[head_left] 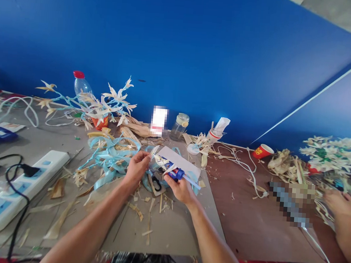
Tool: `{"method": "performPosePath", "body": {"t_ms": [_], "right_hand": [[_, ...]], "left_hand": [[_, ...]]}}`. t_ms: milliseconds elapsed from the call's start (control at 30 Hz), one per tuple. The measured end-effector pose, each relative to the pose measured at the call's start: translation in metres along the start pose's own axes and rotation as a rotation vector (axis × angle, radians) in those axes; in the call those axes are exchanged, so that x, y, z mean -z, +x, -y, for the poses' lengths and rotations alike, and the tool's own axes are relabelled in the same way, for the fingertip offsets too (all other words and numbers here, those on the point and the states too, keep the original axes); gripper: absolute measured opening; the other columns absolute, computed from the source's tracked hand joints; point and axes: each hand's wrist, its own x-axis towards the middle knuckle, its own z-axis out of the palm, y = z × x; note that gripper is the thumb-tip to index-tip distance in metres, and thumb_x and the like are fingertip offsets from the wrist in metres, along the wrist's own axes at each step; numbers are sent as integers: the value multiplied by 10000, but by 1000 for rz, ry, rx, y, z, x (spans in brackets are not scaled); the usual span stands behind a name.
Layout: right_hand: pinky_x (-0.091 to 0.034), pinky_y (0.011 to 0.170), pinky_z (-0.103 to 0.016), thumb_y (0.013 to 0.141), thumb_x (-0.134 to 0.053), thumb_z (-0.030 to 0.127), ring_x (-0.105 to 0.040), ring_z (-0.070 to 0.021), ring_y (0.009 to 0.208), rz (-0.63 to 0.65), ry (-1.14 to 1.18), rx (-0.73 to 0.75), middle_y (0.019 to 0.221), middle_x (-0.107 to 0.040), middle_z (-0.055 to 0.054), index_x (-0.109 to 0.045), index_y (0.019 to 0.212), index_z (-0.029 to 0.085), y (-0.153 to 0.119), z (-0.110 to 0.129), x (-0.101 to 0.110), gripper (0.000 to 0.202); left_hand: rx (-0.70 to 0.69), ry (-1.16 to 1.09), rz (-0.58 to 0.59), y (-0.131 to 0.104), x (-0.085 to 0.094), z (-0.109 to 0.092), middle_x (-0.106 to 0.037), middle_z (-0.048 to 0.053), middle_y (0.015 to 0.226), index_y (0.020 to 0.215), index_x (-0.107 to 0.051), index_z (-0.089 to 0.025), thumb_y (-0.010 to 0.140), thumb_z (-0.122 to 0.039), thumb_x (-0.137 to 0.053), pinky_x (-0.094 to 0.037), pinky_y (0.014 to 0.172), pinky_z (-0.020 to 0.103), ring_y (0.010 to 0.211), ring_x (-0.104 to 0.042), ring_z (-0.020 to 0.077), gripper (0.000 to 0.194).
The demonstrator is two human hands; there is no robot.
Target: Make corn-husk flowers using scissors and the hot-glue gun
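My right hand (181,189) is wrapped round a blue glue gun (175,172), with a pale glue stick (192,182) poking out of its back end. Close to the gun's front, my left hand (138,165) pinches a whitish husk petal (154,152); how the petal and nozzle meet is too small to tell. Tangled light-blue ribbon (114,153) lies just left of that hand. Behind the gun there is a flat whitish board (181,160). Below the hands, a black scissor-like handle (156,183) shows in part.
Husk-flower branches (105,102) stand at the back left beside a red-capped bottle (81,85). A white power strip (30,189) with black cables lies left. A clear jar (180,126) and red cup (263,151) line the wall. Another person's hand (343,205) is far right.
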Motion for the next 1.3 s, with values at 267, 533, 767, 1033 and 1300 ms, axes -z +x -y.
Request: {"method": "performPosePath", "body": {"t_ms": [267,533,767,1033,1300], "right_hand": [[-492,746,-306,839,-491,426,-624,-192,768,8,4,9,813,-687,-41,-625,791,193,1,-1,1,273],[-489,690,-288,839,-489,426,-619,-187,738,12,-23,-8,772,-678,-40,-619,779,191,1,-1,1,275],[-491,782,-314,843,-499,428,-637,-202,808,-6,-72,12,850,-699,-52,-649,845,196,1,-6,-1,277],[-491,744,-300,845,-493,427,-626,-194,769,-17,-103,23,816,-695,-46,-657,825,200,1,-8,-2,281],[-480,711,-294,845,-489,436,-599,-182,711,-8,-106,16,761,-673,-41,-646,791,187,0,-8,-1,300]], "left_hand": [[5,13,3,-2,-2,-4,-438,-60,526,696,-551,-151,680,-349,-645,-231,434,197,449,-330,51,220],[-5,45,1,-2,-2,-5,-436,-58,520,698,-559,-153,688,-352,-632,-242,437,197,451,-332,56,212],[-21,67,18,-3,-1,-3,-431,-61,524,706,-559,-160,711,-368,-609,-250,451,201,461,-339,62,214],[-14,74,19,-2,-1,-2,-409,-66,512,711,-550,-163,705,-376,-611,-231,447,209,455,-317,63,222],[-35,109,25,-1,1,1,-400,-67,509,720,-555,-164,718,-360,-594,-219,448,212,457,-312,65,200]]}}
